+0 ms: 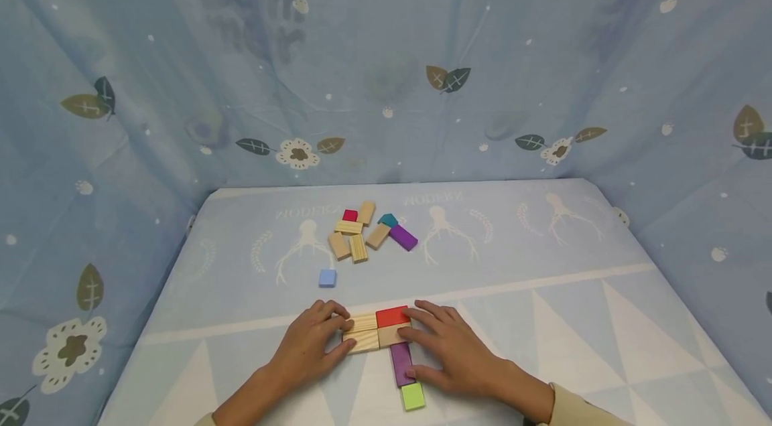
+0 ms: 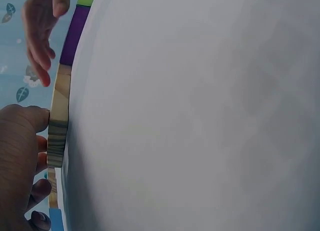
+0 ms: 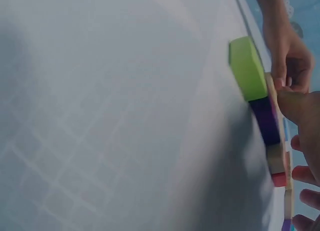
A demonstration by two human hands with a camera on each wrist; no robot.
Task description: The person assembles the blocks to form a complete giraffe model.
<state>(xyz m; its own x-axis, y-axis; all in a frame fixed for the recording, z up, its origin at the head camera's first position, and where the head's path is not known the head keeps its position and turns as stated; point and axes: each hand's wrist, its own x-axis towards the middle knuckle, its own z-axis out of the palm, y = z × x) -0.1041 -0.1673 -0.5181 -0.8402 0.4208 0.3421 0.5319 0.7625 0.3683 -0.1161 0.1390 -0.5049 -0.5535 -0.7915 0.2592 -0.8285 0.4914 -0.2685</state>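
Note:
Two striped wooden blocks (image 1: pixel 364 341) lie one above the other, and my left hand (image 1: pixel 307 345) touches their left ends with fingertips and thumb. Against their right ends sit a red block (image 1: pixel 392 316) and a plain tan block (image 1: pixel 391 336). My right hand (image 1: pixel 455 353) has its fingers spread over the right edge of these two, with the thumb at a purple block (image 1: pixel 401 364). That purple block runs down from the tan one, and a lime green block (image 1: pixel 413 396) continues the line below it. In the right wrist view the green block (image 3: pixel 247 68) appears largest.
A small blue block (image 1: pixel 328 278) lies beyond my left hand. Farther back is a loose group with several wooden blocks (image 1: pixel 358 248), a red one (image 1: pixel 350 215), a teal one (image 1: pixel 388 220) and a purple one (image 1: pixel 403 238). Patterned fabric (image 1: pixel 386 44) hangs behind the table.

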